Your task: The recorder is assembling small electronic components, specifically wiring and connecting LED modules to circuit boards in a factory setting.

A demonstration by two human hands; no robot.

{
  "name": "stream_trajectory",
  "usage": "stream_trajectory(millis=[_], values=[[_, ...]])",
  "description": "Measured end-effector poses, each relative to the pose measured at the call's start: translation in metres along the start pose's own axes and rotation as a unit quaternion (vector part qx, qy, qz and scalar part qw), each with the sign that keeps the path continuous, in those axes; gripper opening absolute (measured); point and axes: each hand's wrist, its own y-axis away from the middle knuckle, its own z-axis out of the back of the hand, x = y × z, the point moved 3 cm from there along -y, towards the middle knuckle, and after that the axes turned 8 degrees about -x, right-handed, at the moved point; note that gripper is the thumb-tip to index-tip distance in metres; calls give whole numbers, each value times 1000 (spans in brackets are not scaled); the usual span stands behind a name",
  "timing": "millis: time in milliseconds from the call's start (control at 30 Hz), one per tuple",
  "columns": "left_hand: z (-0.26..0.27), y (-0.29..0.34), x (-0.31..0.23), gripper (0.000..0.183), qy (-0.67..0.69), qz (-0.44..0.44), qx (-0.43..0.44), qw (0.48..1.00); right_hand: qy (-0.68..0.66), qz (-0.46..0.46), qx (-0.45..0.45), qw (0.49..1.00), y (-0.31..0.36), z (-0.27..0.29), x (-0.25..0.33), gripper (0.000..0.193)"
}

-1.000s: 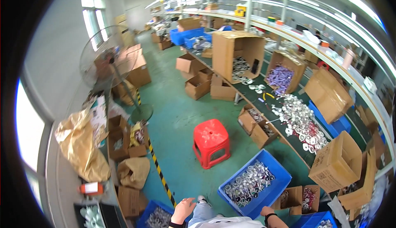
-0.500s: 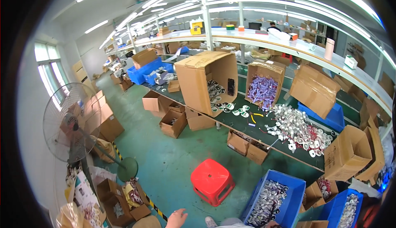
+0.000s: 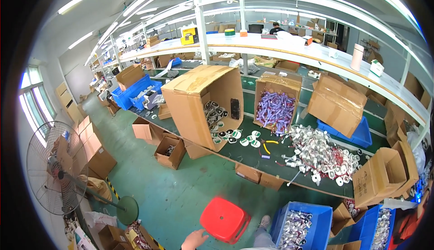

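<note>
My left hand (image 3: 195,240) is at the lower edge, just left of a red plastic stool (image 3: 221,217). Its fingers stretch toward the stool's near left corner and hold nothing that I can see. Whether the fingertips touch the seat is hard to tell. My right hand is out of view. To the right of the stool, my shoe (image 3: 265,221) stands on the green floor. Beside it a blue bin (image 3: 318,211) holds many small white and silver parts with wires.
A long workbench (image 3: 282,166) carries a large cardboard box (image 3: 185,87), a box of purple cylinders (image 3: 275,107), pliers (image 3: 266,147) and a heap of white wired parts (image 3: 316,150). A standing fan (image 3: 58,173) and cartons (image 3: 97,153) stand left. Another person (image 3: 275,29) is far back.
My view has shifted forward and to the right, closer to the bench. My left hand is now nearer the stool's corner. The foot and leg show more.
</note>
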Motion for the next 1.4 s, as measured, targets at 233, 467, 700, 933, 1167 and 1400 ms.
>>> stream_trajectory(millis=[233, 467, 700, 933, 1167, 1400], values=[[-14, -103, -11, 44, -121, 92, 44, 987, -53, -81, -53, 994, -83, 76, -93, 25], [32, -189, -109, 49, -103, 23, 68, 992, -127, -185, -58, 973, -77, 94, -179, 28], [74, -190, -127, 53, -112, 91, 106, 984, -287, -202, -127, 928, -107, 304, -120, 24], [181, -192, -131, 62, -151, 212, 236, 936, -357, -152, -301, 871, -152, 406, -83, 15], [239, -281, -89, 68, -212, 160, 311, 913, -390, -186, -359, 827, -197, 460, -24, 17], [142, -380, -21, 53, -370, -195, 274, 866, -367, -216, -411, 806, -279, 461, 49, 15]])
